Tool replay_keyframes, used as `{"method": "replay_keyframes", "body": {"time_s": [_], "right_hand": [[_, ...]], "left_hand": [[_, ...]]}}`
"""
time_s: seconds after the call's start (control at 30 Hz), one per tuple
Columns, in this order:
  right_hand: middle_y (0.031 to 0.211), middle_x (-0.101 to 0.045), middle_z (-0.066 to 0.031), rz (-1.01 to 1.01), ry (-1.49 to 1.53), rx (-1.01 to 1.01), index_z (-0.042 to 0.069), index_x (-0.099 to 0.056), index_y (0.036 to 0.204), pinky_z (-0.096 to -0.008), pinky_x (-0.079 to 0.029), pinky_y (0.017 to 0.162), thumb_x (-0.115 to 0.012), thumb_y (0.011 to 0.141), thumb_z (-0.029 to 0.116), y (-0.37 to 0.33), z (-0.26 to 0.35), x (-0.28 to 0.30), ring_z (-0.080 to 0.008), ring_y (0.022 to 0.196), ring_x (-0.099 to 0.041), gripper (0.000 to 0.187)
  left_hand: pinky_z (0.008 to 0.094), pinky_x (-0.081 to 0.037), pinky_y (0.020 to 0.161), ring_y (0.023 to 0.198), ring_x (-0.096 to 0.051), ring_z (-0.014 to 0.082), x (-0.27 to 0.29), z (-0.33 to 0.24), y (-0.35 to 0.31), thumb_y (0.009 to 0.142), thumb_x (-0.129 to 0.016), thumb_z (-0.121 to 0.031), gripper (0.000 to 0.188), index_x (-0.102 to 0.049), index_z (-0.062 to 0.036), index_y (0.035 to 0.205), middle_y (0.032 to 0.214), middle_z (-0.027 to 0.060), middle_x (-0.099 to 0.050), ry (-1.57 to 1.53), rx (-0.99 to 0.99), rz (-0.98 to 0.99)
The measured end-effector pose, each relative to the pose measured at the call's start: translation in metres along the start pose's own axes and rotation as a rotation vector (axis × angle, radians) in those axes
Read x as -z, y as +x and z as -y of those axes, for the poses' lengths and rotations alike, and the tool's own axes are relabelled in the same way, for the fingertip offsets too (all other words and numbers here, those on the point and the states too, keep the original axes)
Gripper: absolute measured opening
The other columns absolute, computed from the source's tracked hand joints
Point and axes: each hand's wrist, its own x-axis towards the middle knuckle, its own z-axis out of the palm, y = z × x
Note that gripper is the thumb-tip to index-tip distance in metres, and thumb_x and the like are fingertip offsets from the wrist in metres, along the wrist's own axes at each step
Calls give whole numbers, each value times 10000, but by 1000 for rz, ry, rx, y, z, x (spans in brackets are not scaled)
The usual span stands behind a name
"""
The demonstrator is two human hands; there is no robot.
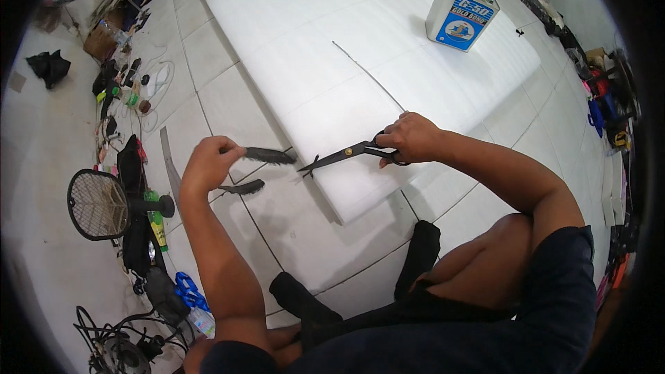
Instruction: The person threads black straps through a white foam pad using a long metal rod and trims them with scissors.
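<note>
My left hand [208, 163] pinches a black, feather-like strip [269, 156] with a frayed edge, pointing right. A second dark, curved strip [244, 187] shows just below it; whether the same hand holds it I cannot tell. In my right hand [413, 140] are black scissors [346, 153], their blades pointing left toward the strip, apart from it. By the scissor tips, a small dark scrap [314, 164] lies at the edge of the white foam slab [305, 62]. A thin wire-like rod [370, 75] runs across the slab to my right hand; whether it is gripped there is unclear.
A white and blue metal can [463, 15] stands on the slab's far right. Along the left wall are a mesh-headed racket-like object [98, 204], a green bottle [156, 225], bags and cables. A long grey strip [168, 159] lies on the tiled floor. More clutter lines the right wall.
</note>
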Motion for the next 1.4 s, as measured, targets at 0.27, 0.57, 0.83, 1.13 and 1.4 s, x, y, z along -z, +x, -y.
{"method": "replay_keyframes", "body": {"time_s": [0.27,0.57,0.83,1.13,1.4], "right_hand": [[850,-682,-122,-287,277,-574,83,-625,975,-421,-503,710,-681,831,567,-2,-75,13,-310,829,-663,508],[916,-662,-172,-354,352,-971,19,-561,985,-452,-506,738,-646,878,542,-22,-176,-33,-327,886,-656,541],[983,-674,-200,-255,399,-877,-4,-594,1013,-457,-532,821,-737,816,383,4,-202,-39,-359,943,-668,457],[1053,-650,-238,2,491,-756,-23,-646,1056,-439,-539,859,-722,782,201,6,-201,-1,-367,988,-656,362],[1264,-553,-121,-262,647,-182,97,-558,1262,-407,-481,962,-725,852,303,41,-115,40,-304,1194,-541,488]], "left_hand": [[270,-328,548,603,-400,67,7,-13,15,966,-600,-310,367,-681,47,935,635,-23,-471,-263,-64,-463],[231,-423,634,708,-514,92,33,-21,81,982,-583,-343,309,-617,-56,1093,831,-18,-556,-972,108,-218],[279,-390,605,661,-488,83,174,-5,148,969,-579,-310,298,-651,-34,883,746,-9,-567,202,239,-81],[335,-487,779,826,-613,192,114,8,159,889,-670,-334,335,-708,-11,967,863,104,-681,339,145,259],[244,-421,580,653,-521,81,-4,-51,177,953,-620,-250,219,-690,-42,946,756,-12,-610,-85,90,635]]}}
